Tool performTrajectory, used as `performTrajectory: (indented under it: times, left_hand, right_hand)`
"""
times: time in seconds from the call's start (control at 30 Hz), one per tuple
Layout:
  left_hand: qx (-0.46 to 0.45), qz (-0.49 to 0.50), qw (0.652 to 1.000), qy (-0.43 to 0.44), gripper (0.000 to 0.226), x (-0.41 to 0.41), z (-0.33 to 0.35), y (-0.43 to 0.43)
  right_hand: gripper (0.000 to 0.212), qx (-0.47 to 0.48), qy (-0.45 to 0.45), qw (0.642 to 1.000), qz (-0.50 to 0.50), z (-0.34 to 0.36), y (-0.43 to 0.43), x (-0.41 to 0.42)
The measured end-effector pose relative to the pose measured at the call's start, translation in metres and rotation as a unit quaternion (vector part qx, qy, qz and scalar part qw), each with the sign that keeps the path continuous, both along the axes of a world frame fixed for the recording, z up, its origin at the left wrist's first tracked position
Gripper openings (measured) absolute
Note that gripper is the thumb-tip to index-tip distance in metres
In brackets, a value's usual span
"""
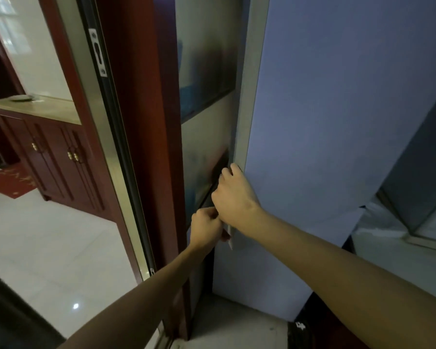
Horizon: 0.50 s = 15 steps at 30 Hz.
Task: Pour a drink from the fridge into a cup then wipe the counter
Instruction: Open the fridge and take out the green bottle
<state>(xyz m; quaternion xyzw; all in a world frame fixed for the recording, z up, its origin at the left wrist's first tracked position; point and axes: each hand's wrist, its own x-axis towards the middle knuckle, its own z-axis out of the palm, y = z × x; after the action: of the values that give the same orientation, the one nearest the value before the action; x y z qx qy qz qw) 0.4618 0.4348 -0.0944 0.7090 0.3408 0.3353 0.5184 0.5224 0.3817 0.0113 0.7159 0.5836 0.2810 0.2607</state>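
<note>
A: Pale blue-grey panel is tagged as the fridge door. It is stood upright and fills the right half of the view, just beside the red-brown wooden frame.

B: Hands noted?

A: Both are placed on the door's left edge. The right hand is set higher, and its fingers are hooked round the edge, so the door is gripped. The left hand is set just below and touches the right one. Its fingers are curled tight on the lower end of the same edge strip, so that is logged as a grip too.

B: Door open or closed?

A: A dark gap is seen beside the edge near the right fingers. How far it is opened cannot be told.

B: Background?

A: A metal strike plate is fixed high on the grey track left of the frame. A dark red cabinet with brass knobs is seen far left, with a shallow dish on its top. A red mat is laid on the white tiled floor beside it.
</note>
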Motion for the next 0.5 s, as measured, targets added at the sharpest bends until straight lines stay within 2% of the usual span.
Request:
performTrajectory:
  times: [0.17, 0.33, 0.43, 0.5]
  left_hand:
    - [-0.046, -0.132, 0.989, 0.046, 0.029, -0.010, 0.016, -0.029]
    - [-0.081, -0.275, 0.955, 0.082, 0.035, 0.002, 0.021, -0.058]
    - [-0.054, -0.360, 0.920, 0.148, 0.025, 0.013, 0.019, -0.063]
    - [-0.011, -0.381, 0.905, 0.187, 0.015, 0.021, 0.020, -0.061]
  right_hand:
    - [0.021, 0.035, 0.054, 0.998, 0.009, 0.008, -0.035, -0.008]
    - [0.018, 0.053, 0.093, 0.993, -0.058, 0.009, -0.056, -0.004]
    - [0.014, 0.049, 0.151, 0.979, -0.127, 0.011, -0.062, 0.006]
    - [0.016, 0.040, 0.170, 0.970, -0.169, 0.011, -0.067, 0.017]
